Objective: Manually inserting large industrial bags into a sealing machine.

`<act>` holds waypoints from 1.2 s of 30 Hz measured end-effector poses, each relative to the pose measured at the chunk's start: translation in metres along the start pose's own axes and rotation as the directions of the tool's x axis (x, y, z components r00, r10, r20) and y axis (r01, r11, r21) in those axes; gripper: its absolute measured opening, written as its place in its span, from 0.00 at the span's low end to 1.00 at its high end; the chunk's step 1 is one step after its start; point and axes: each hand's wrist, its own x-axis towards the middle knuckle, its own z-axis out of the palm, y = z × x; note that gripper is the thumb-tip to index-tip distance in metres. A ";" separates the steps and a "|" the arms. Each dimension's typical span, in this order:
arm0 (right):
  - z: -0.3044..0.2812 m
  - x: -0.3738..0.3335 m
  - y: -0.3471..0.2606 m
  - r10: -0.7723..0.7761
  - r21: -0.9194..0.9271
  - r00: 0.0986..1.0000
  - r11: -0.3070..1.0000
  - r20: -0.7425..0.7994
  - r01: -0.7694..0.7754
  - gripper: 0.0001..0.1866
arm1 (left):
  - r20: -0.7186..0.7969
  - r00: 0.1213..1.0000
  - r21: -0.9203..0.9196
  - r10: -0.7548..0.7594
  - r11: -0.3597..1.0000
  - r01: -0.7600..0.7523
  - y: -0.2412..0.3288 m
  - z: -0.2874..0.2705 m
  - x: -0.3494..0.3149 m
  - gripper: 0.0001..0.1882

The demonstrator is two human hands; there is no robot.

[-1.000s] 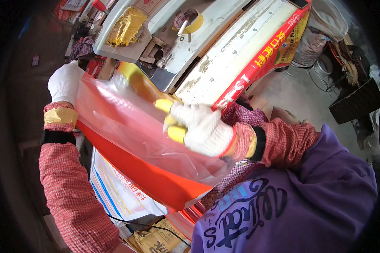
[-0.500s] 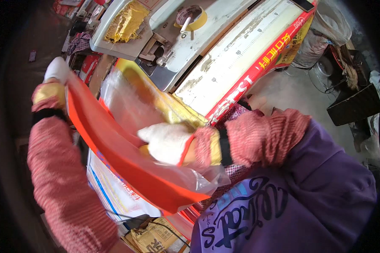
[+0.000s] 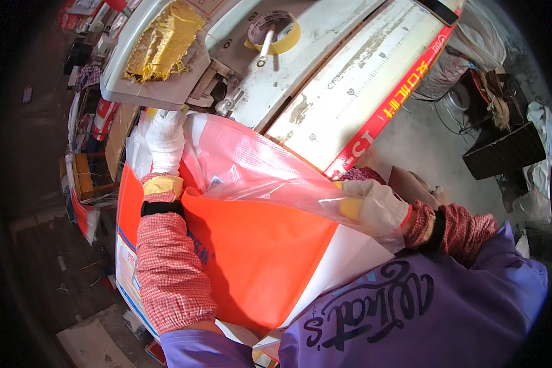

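Observation:
A large orange and white woven plastic bag lies across my front, with a clear plastic liner showing along its upper edge. My left hand, in a white glove, grips the bag's upper left edge just under the sewing machine's head. At the right end of that edge, my right hand wears an off-white glove with yellow fingertips. Its fingers are closed on the bag and liner beside the worktable's corner. The left fingertips are partly hidden by the machine.
The machine's pale worktable has a ruler scale and a red printed front strip. A tape roll and a yellow woven scrap lie on the machine. A dark box stands on the floor at right; clutter lines the left.
My left hand has come right and inward from the far left to the machine head. My right hand has moved right, out of the bag's mouth to its edge. The bag's edge now lies along the table.

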 end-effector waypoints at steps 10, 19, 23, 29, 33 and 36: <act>-0.015 -0.010 -0.006 -0.312 -0.633 0.950 0.731 0.023 0.255 0.11 | 0.284 0.952 -0.112 -0.113 0.982 0.150 0.016 -0.028 0.004 0.09; -0.008 -0.005 -0.031 -0.294 -0.819 0.950 0.567 -0.105 0.085 0.16 | 0.403 0.906 -0.046 -0.130 0.986 0.162 0.029 -0.034 0.032 0.10; 0.011 0.069 -0.022 -0.882 -0.826 0.455 0.164 0.122 0.539 0.18 | 0.315 0.945 0.262 -0.092 0.965 0.006 -0.077 0.000 0.035 0.11; 0.062 0.214 -0.096 -0.472 -0.613 0.873 0.654 0.127 0.443 0.16 | 0.278 0.924 0.357 -0.263 0.921 0.154 -0.096 -0.078 0.097 0.14; 0.051 0.170 -0.125 -0.465 -0.854 0.856 0.327 0.227 0.404 0.10 | 0.501 0.822 0.278 -0.271 0.950 0.144 0.009 -0.119 0.082 0.10; 0.028 0.180 -0.143 -0.365 -0.840 0.787 0.026 0.497 0.542 0.13 | 0.472 0.881 0.158 0.036 0.979 -0.125 0.091 -0.171 0.090 0.07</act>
